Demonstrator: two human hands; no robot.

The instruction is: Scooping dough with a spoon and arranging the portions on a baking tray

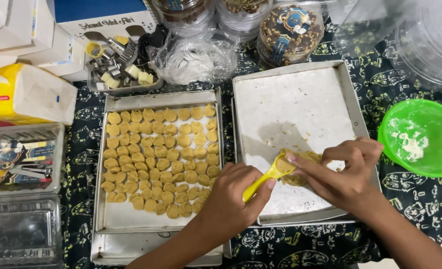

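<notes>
Yellow scoop in left hand grip, right hand pinching dough, floured tray, patterned cloth

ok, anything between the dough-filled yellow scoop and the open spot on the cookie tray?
Nothing visible. The yellow scoop sits in the left hand beside the cookie tray, whose bare lower strip lies just left, unobstructed.
</notes>
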